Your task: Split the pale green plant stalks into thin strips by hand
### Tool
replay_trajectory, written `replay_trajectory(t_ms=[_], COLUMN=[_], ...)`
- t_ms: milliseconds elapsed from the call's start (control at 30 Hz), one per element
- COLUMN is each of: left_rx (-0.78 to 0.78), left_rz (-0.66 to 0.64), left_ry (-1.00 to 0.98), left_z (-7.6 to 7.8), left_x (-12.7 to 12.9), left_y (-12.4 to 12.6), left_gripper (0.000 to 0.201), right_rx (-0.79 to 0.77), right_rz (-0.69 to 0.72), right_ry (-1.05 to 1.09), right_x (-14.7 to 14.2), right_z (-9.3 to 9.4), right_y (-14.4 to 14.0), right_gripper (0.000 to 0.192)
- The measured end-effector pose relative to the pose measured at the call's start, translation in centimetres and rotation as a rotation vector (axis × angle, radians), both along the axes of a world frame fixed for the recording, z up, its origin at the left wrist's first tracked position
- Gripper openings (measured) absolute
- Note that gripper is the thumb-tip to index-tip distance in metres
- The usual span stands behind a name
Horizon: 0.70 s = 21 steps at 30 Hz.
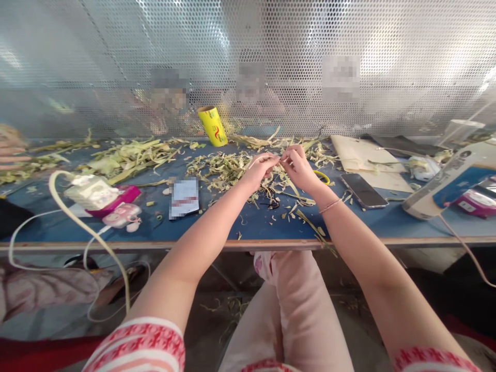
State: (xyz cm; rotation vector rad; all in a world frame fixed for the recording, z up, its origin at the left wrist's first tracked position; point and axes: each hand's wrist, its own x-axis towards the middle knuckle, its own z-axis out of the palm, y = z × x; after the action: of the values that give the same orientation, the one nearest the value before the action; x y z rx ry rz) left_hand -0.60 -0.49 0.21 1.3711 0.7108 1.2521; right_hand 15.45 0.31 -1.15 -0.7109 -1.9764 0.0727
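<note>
Over the middle of the blue table, my left hand (pixel 260 169) and my right hand (pixel 298 169) meet fingertip to fingertip. Both are closed in a pinch, and whatever lies between the fingers is too small to make out. Beneath and behind them spreads a heap of pale green, dried-looking plant strips (pixel 220 168). Close to my right wrist lies a yellow ring-shaped item (pixel 322 177), partly hidden. Some thin dark strands (pixel 272 198) rest on the table below my hands.
A yellow cardboard tube (pixel 213 126) leans near the perforated metal wall (pixel 294 46). A phone (pixel 364 190) and brown paper (pixel 364 155) lie right; a screen device (pixel 184 198) and cabled pouch (pixel 122 215) left. A white container (pixel 430 188) stands far right. Another person's hand (pixel 11 150) shows far left.
</note>
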Motion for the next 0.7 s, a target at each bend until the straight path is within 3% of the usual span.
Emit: replay_trajectory(t_ms=[167, 467, 700], left_rx=[-0.018, -0.203, -0.225], left_rz=[-0.030, -0.112, -0.151], left_ry=[-0.035, -0.282, -0.356], left_z=[-0.03, 0.69, 0.54], left_x=[0.08, 0.26, 0.33], left_y=[-0.07, -0.76, -0.85], left_gripper=[0.020, 0.019, 0.018], right_rx=[-0.001, 0.044, 0.033], right_rz=[-0.020, -0.041, -0.029], right_ry=[-0.014, -0.020, -0.004], right_x=[-0.03, -0.15, -0.24], right_z=[0.12, 0.23, 0.54], right_y=[-0.12, -0.11, -0.68], right_gripper=[0.005, 0.009, 0.008])
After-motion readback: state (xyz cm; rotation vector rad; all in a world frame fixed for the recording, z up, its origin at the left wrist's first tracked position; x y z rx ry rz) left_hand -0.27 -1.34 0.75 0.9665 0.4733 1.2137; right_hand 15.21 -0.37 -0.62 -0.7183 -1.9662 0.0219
